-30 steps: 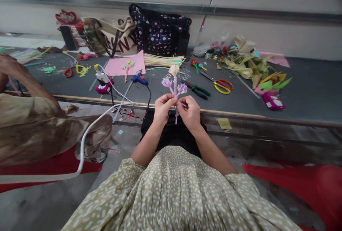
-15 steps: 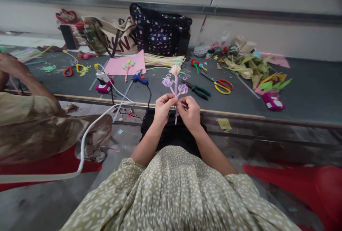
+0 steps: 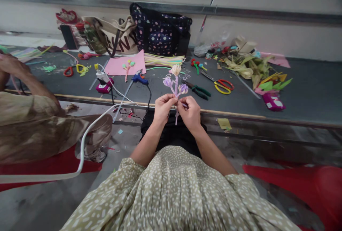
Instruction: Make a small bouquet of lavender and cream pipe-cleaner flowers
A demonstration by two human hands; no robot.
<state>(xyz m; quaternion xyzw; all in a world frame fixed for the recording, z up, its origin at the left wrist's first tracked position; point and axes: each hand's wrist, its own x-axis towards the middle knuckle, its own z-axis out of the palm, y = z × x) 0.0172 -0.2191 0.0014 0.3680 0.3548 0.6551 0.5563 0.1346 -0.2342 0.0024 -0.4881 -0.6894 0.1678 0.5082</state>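
Note:
A small handmade flower sprig (image 3: 176, 82) stands upright between my hands, with one cream bloom on top and two pale purple blooms lower down on a lilac stem. My left hand (image 3: 163, 109) pinches the stem between thumb and fingers just below where it branches. From the other side my right hand (image 3: 191, 113) is closed on the stem at about the same height, with a bit of lilac strip showing by its fingers. The stem's lower end pokes down below both hands. Both hands are over my lap, at the table's front edge.
Behind the sprig lie green-handled pliers (image 3: 199, 91), scissors (image 3: 223, 85) and a blue glue gun (image 3: 140, 78). A pink sheet (image 3: 113, 66), pipe cleaners (image 3: 162, 60), bags (image 3: 160, 30) and dried husks (image 3: 251, 65) line the table (image 3: 310, 92). A white cable (image 3: 82, 145) and a co-worker's arm (image 3: 32, 78) are at left.
Almost nothing differs. The sprig has shifted very slightly to the right in my fingers, while both hands keep their grip.

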